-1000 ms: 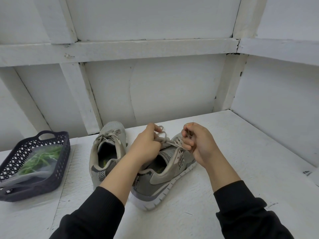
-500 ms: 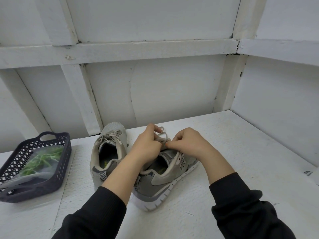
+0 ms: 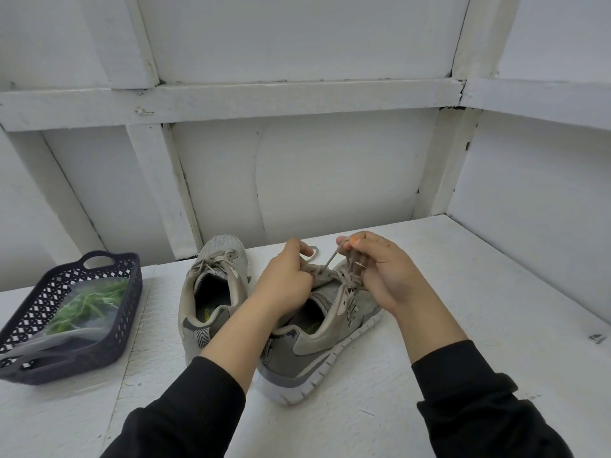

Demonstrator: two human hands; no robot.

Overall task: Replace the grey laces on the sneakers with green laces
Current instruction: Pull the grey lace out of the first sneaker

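Two grey sneakers stand on the white table. The left sneaker (image 3: 215,289) still has its grey lace tied. The right sneaker (image 3: 327,338) is tilted, its toe pointing away to the right. My left hand (image 3: 287,279) grips the tongue and a loop of the grey lace (image 3: 330,259) at the top of this shoe. My right hand (image 3: 380,269) pinches a strand of that lace between thumb and forefinger and holds it taut, up and to the right. The green laces (image 3: 86,305) lie in a clear bag inside the basket.
A dark blue perforated basket (image 3: 129,292) sits at the left of the table (image 3: 463,325). White panelled walls close the table off at the back and on the right, with a beam across the back wall.
My right hand went in to the lace knot beside my left hand, then drew back up and right with a strand of grey lace pinched in it. My left hand stayed put.
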